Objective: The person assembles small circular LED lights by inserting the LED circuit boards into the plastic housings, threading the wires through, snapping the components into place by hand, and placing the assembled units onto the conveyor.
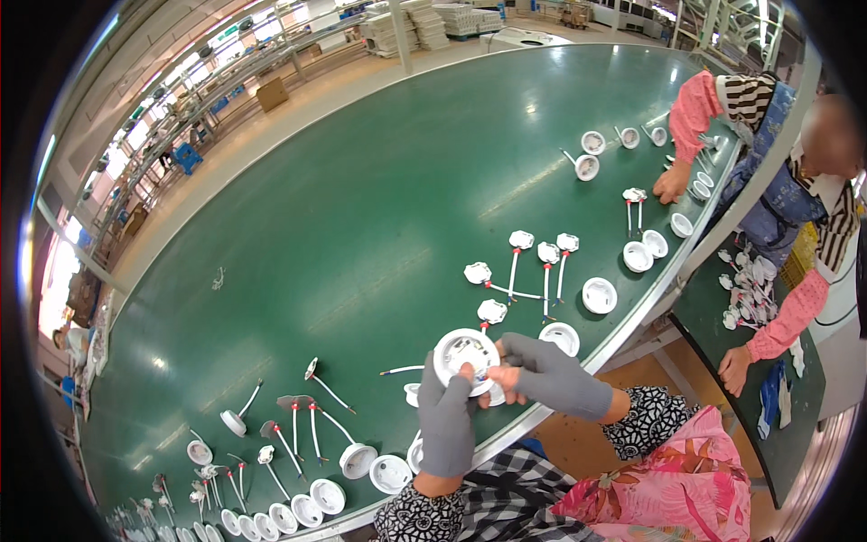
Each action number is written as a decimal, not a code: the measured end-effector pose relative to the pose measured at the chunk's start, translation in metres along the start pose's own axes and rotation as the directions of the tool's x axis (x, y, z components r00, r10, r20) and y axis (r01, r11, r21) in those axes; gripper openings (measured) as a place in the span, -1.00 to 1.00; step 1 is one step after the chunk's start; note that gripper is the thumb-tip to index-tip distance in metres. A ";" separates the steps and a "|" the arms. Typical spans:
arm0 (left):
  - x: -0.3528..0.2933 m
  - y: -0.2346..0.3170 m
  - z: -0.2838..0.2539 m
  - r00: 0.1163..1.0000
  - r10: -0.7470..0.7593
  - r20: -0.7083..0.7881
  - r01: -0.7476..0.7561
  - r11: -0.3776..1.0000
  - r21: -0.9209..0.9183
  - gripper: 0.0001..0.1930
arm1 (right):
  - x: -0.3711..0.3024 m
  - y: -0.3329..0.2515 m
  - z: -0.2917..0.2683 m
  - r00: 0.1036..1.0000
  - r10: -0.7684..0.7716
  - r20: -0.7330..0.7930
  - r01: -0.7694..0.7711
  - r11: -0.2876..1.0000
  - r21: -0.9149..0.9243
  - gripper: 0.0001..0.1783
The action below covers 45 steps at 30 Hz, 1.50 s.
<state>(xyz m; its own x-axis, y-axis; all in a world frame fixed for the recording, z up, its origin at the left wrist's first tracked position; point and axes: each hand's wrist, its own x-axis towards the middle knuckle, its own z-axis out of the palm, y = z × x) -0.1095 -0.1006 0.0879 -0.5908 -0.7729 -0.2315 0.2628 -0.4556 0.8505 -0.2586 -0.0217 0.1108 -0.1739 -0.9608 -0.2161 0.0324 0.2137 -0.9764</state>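
Note:
My left hand, in a grey glove with bare fingertips, grips a round white plastic housing, its thumb lying inside the open face. Close against the housing's right side is my right hand, gloved alike, with fingertips pinched together. A small bluish bit, perhaps a wire end, shows by those fingertips; what they hold is too small to make out. Just beyond lies a small white connector piece with a red-and-white lead, partly hidden by the housing. Another white housing rests on the green table beyond my right hand.
Several wired white pieces lie farther off on the green table. A row of white housings lines the near left edge. At right, a co-worker's hand touches the table; their other hand rests on a side table.

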 end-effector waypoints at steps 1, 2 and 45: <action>0.002 0.001 0.000 1.000 -0.014 0.007 0.014 1.000 0.009 -0.63 | 0.003 0.002 -0.002 1.000 0.018 -0.015 -0.018 0.999 0.035 -0.61; 0.004 0.002 0.000 0.999 -0.028 0.016 0.028 0.999 0.017 -0.63 | 0.006 0.004 -0.003 0.999 0.037 -0.032 -0.035 0.997 0.069 -0.63; -0.071 -0.035 -0.042 0.921 -0.382 0.077 0.361 0.910 0.204 -0.70 | 0.250 0.060 -0.282 0.636 -0.438 -0.636 -0.477 0.425 -0.769 -0.53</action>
<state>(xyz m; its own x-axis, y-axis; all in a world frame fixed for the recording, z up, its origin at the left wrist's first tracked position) -0.0449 -0.0482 0.0550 -0.7035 -0.5032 -0.5018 -0.1299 -0.6032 0.7870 -0.5780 -0.1991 0.0001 -0.7505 -0.5918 0.2940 -0.6605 0.6850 -0.3074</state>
